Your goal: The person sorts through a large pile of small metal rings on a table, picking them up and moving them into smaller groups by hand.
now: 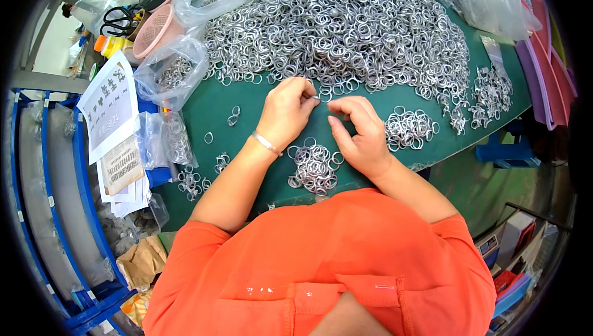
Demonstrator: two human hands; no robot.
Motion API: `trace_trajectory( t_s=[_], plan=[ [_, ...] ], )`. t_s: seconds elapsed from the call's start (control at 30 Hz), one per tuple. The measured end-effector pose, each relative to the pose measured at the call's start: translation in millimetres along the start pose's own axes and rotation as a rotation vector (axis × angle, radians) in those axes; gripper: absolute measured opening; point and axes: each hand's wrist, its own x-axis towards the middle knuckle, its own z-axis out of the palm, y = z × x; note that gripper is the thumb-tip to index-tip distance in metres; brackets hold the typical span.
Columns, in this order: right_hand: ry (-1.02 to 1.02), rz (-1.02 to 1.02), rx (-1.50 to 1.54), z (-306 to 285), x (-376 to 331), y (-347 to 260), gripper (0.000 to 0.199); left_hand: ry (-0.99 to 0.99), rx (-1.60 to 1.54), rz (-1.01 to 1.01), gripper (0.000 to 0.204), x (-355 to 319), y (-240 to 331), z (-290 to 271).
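Here I see the left hand (284, 110) angled inward, its grip pinched on a metal ring (316, 97). Opposite, the right hand (364, 137) curls, grip loosely parted.

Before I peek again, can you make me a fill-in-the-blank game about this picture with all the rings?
1. The pale wristband is worn on the person's ____ arm.
2. The big ring pile lies ____ from the orange shirt than the small ring pile just in front of it does.
3. The bare part of the tabletop is coloured ____.
4. The mesh basket at the upper left is coloured ____.

Missing words: left; farther; green; pink.
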Motion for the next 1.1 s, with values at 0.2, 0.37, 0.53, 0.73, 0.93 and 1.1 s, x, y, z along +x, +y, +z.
trace_trajectory(
  t_s=[0.2,0.37,0.53,0.73,0.93,1.1],
  plan=[
    [-0.037,0.003,0.091,-5,2,1,0.017,0.028,-0.218,0.063,0.022,-17,31,-13],
    [-0.009,0.046,-0.113,-47,15,-9,0.012,-0.053,-0.122,0.259,0.031,-4,28,-25],
    [-0.186,0.059,-0.434,-102,9,-7,0.008,0.035,0.236,0.251,0.026,10,-9,-11],
    [-0.299,0.069,-0.61,-109,-4,-13,0.009,0.06,0.243,0.202,0.019,4,-7,2],
    [-0.258,-0.029,-0.484,-80,5,-11,0.013,-0.016,0.106,0.241,0.012,-14,0,-2],
    [-0.309,-0.017,-0.36,-52,8,-15,0.01,-0.01,0.009,0.044,0.016,-11,5,-7]
  ],
)
